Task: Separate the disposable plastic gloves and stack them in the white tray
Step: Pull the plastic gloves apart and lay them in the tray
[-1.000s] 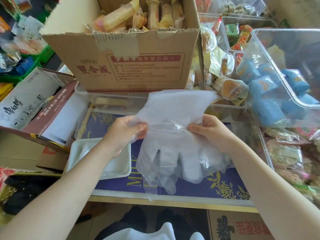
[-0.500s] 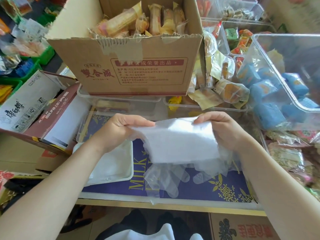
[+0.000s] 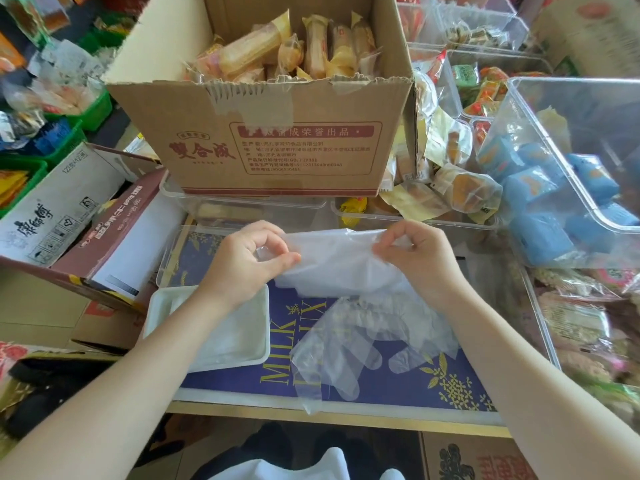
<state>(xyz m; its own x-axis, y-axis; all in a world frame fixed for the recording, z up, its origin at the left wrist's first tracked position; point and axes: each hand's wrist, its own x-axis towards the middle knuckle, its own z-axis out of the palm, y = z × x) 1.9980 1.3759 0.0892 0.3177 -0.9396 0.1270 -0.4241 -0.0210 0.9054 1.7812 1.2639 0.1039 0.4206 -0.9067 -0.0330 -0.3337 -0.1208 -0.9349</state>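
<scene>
Both hands are up over the desk, left hand (image 3: 252, 261) and right hand (image 3: 415, 261) each pinching the cuff edge of the bunched plastic gloves (image 3: 346, 306); glove fingertips dangle just right of the white tray (image 3: 207, 327)

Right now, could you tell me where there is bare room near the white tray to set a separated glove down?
Bare blue surface lies right of the hanging gloves, bordered by the front edge. The white tray holds some film already under the left hand. Behind both hands, right hand included, the cardboard box and clear bins crowd in.
</scene>
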